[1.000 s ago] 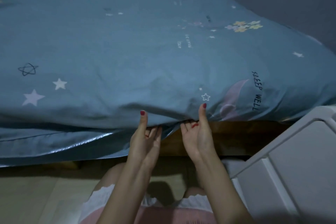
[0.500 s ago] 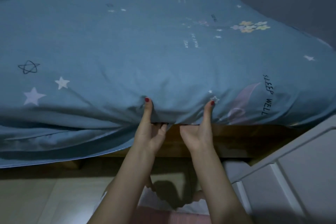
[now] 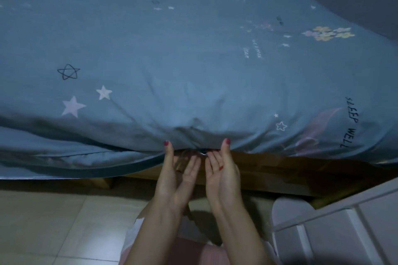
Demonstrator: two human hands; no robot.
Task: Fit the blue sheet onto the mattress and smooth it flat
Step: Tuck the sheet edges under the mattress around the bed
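Both hands, left hand and right hand, pinch the blue sheet hem at the mattress's near edge, thumbs on top.

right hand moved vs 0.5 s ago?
Yes. The right hand has dropped slightly: its thumb tip then reached the outlined star on the sheet; now it sits lower and further left of it.

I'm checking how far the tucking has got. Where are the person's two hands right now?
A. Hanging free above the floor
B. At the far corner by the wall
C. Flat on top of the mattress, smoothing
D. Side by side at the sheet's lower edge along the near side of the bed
D: the left hand and right hand sit side by side, thumbs pressed on the blue sheet at its lower edge.
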